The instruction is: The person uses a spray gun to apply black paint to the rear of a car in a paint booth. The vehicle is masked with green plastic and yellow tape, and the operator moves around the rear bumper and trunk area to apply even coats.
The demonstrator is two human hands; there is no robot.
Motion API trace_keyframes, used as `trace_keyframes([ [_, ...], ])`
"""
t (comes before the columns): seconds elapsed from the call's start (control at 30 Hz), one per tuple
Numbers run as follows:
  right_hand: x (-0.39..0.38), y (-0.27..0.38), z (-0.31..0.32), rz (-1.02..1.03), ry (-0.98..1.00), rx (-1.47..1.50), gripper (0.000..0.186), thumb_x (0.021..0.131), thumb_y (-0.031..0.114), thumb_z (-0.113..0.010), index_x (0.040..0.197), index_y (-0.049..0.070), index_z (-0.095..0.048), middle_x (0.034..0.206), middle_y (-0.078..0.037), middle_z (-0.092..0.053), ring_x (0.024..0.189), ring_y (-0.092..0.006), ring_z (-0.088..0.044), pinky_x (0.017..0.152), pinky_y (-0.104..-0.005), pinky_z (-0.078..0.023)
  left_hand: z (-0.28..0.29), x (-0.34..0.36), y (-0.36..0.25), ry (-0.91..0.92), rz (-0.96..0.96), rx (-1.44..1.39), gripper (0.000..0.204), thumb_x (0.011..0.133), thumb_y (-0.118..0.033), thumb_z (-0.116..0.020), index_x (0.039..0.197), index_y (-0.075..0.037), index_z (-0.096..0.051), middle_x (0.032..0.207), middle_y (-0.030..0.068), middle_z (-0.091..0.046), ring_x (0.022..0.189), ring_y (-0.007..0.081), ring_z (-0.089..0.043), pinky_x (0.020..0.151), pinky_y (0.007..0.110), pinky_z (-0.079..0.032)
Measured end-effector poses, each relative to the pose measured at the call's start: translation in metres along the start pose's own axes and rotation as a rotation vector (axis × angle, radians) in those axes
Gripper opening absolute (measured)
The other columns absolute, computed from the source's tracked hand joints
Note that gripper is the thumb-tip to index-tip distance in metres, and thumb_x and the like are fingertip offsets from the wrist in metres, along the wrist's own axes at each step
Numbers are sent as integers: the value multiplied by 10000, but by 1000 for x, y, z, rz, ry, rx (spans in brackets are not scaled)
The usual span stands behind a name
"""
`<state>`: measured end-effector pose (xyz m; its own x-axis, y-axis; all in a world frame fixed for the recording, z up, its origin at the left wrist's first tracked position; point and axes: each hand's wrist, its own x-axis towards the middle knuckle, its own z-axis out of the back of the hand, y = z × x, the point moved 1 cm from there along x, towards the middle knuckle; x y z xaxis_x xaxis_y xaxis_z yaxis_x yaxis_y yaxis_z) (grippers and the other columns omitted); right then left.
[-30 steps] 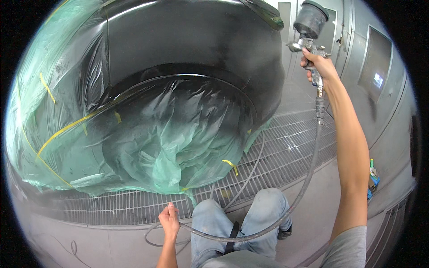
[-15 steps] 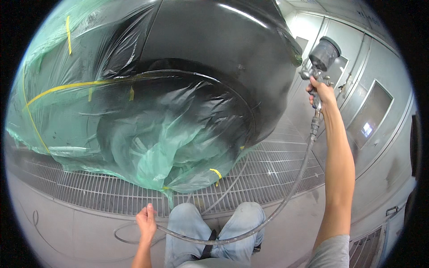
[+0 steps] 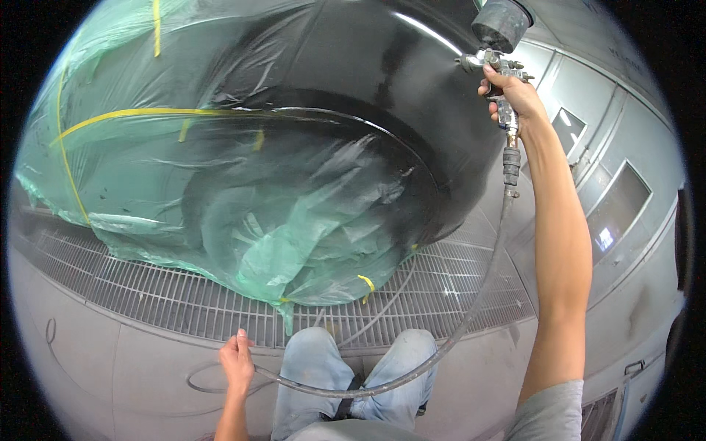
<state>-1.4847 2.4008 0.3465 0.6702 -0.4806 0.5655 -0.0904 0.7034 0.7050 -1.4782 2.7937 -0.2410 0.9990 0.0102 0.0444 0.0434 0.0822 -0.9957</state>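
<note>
Right hand (image 3: 517, 99) grasping metal spray gun (image 3: 504, 62), now nearer glossy black panel (image 3: 397, 73) leftward; left hand (image 3: 237, 361) clenched round grey hose (image 3: 360, 392), crinkled green film (image 3: 294, 246) beyond.

Green sheeting (image 3: 287, 239) is veiling the inside of the wheel arch (image 3: 362, 120).
The right hand (image 3: 518, 97) is covering part of the spray gun (image 3: 500, 57), the left hand (image 3: 237, 362) is concealing a stretch of hose (image 3: 423, 373), and the upper edge is cropping the car body (image 3: 430, 103).
</note>
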Motion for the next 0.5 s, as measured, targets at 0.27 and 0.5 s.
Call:
trace_keyframes([
  [0.27, 3, 69, -73, 143, 137, 35, 232, 989, 250, -690, 1084, 38, -696, 821, -64, -714, 515, -91, -606, 439, -245, -541, 19, -2, 6, -75, 26, 50, 564, 1068, -417, -543, 747, 24, -686, 537, 19, -435, 547, 114, -415, 514, 348, -326],
  [0.5, 4, 102, -115, 215, 251, 129, 258, 965, 328, -738, 994, 74, -712, 812, -27, -724, 494, -53, -592, 416, -201, -512, 23, -5, -8, -80, 0, 28, 546, 1071, -395, -554, 749, 31, -665, 525, -15, -424, 520, 85, -393, 487, 325, -302],
])
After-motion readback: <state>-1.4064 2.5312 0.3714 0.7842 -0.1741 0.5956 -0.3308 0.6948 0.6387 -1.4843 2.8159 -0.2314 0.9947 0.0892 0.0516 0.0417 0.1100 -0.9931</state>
